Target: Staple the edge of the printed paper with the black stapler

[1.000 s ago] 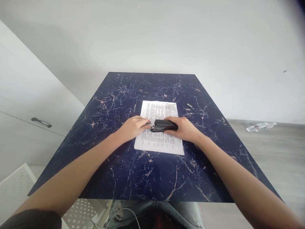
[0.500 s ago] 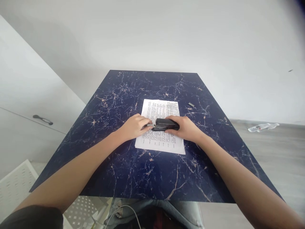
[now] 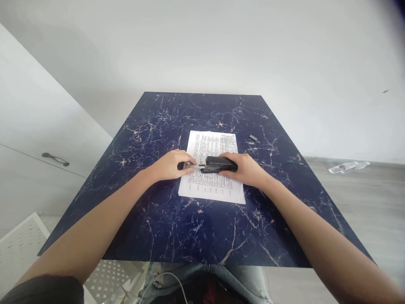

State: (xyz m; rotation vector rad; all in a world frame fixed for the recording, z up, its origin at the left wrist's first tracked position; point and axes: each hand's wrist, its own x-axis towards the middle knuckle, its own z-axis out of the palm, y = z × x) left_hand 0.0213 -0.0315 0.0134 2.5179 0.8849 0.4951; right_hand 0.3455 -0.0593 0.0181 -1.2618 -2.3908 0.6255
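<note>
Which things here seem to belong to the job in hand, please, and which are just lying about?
In use:
black stapler, held by the right hand
silver slide at its front, pinched by the left hand
printed paper underneath
perhaps the small grey strip, possibly staples

Lying about:
clear plastic package on the floor
white perforated panel
</note>
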